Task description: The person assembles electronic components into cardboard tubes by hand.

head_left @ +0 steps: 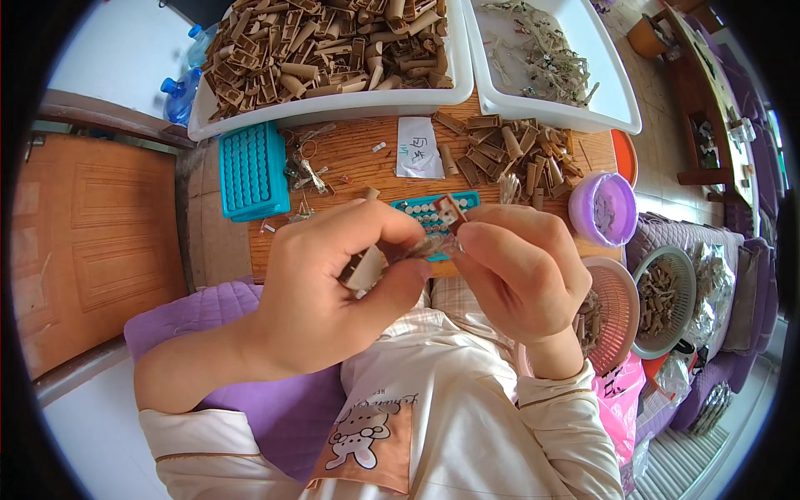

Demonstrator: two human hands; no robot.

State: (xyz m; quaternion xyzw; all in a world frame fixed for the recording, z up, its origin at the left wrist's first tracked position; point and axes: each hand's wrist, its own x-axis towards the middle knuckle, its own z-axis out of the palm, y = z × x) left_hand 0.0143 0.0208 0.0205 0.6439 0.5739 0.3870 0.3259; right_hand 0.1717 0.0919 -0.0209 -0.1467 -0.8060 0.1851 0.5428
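Observation:
In front of my chest, my left hand [312, 279] is closed around a tan plastic shell [365, 270], partly hidden by the fingers. A bundle of thin, clear-looking wire [430, 246] runs from its fingertips toward my right hand [533, 262]. That hand pinches a small brown piece with a white part [451, 214], close to the wire's end. Whether the two join is too small to tell. Just behind the fingertips lies a teal tray [469, 201] with rows of small white round pieces, partly covered by my hands.
A white tub [333, 106] heaped with tan shells stands at the back, beside another white tub [533, 112] of tangled wires. Loose shells [517, 150], a paper note [419, 150], a teal rack [252, 171] and a purple bowl [602, 208] are on the table. Baskets [617, 300] stand right.

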